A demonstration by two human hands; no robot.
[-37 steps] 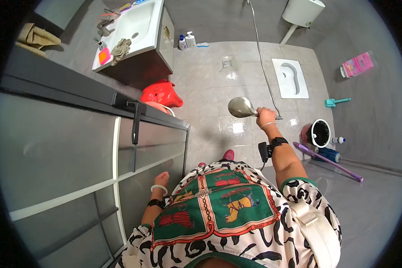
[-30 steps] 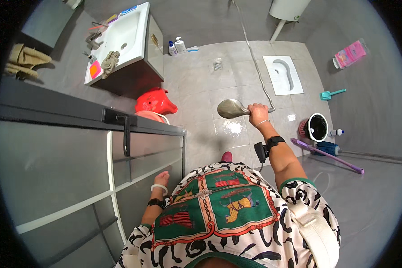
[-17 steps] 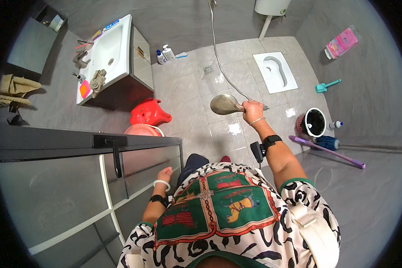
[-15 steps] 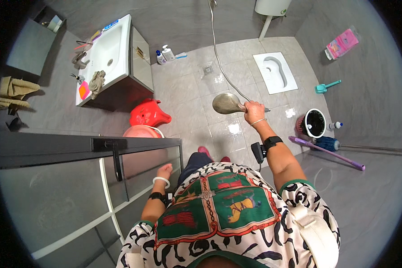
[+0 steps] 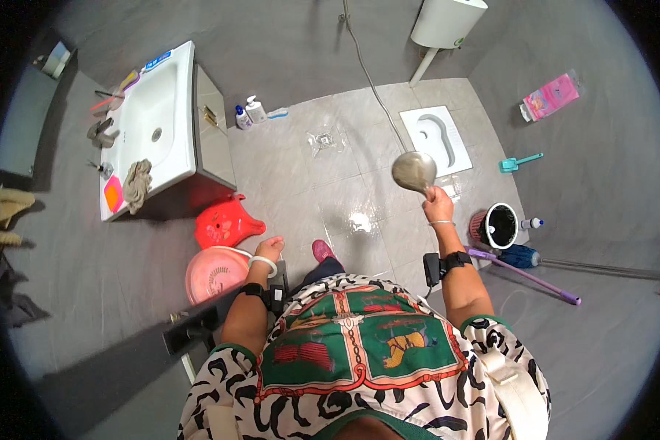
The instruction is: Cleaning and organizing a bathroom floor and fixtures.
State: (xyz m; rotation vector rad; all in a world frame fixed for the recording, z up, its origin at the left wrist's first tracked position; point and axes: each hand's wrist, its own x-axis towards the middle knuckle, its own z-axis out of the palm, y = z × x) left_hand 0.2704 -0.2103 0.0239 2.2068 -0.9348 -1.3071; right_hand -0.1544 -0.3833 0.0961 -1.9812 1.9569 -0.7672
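just beside the left forearm (image 5: 248, 320), we see the dark door frame (image 5: 117, 357) and its door handle (image 5: 187, 337); an elbow drawn back could, we judge, bang on them. the left hand (image 5: 270, 249) has its fingers (image 5: 277, 242) slack and released, with nothing in them that we can make out. near it are the pink bucket (image 5: 198, 275) and the red plastic stool (image 5: 224, 222), which a careless sidestep could catch. the pink shoe (image 5: 323, 251) is on the tiled floor (image 5: 301, 172), whose wet-looking shine is our likeliest cause of a slip. farther out, the right hand (image 5: 438, 206) has its fingers wrapped around the metallic shower head (image 5: 414, 170), gripping just below its round end; damp skin could let it twist or drop. beyond, the squat toilet (image 5: 438, 139) could take that knock, and the hose (image 5: 370, 77), if pulled taut, could tug our grip askew.
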